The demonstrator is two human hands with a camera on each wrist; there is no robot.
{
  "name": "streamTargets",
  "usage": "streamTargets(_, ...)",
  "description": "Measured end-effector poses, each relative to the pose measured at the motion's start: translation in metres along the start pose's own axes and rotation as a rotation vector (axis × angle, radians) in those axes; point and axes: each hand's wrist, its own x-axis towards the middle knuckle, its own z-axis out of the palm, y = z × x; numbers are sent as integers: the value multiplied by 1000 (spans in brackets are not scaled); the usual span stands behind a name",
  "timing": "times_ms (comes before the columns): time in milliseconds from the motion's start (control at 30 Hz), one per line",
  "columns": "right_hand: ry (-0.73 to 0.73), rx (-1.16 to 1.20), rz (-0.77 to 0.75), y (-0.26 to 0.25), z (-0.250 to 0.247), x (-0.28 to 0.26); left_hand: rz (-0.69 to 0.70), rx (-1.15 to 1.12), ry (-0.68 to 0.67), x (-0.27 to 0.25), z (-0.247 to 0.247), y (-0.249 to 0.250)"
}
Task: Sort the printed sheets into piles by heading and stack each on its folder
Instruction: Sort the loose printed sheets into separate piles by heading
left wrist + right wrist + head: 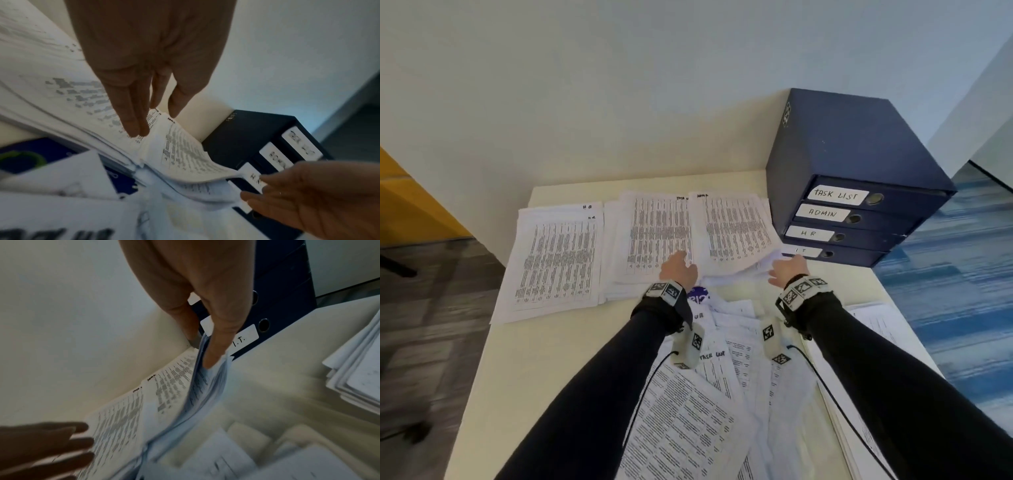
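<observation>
Three sorted piles lie along the back of the table: the HR pile, the Task List pile and the Admin pile. My left hand rests flat with straight fingers on the near right part of the Task List pile. My right hand pinches the near right corner of the Admin pile between thumb and fingers, and that corner curls up off the table. The blue folders, labelled TASK LIST, ADMIN, HR and IT, are stacked just right of the piles.
A loose heap of unsorted sheets covers the near middle of the cream table, over a blue printed item. Another paper stack lies at the right edge. The wall is right behind the piles.
</observation>
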Motion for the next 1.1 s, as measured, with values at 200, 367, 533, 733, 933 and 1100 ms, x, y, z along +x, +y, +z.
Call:
streamTargets(200,-263,19,-67,33,16,-96,163,172,35,-55,-22,-48)
streamTargets(367,-580,-461,-201,79,38,-161,-25,414,40,-93,-38,-106)
streamTargets(533,-527,-982,-368,123,62,-194,-219,276,12,-130,-58,-158)
streamTargets(733,-461,-980,-387,140,67,-197,-213,90,54,-162,-64,-187)
streamTargets(933,-419,-814,-395,123,60,-195,-16,60,34,-166,-62,-176)
streamTargets(1100,-465,-518,-331,101,40,-188,119,141,-95,-155,-43,-144)
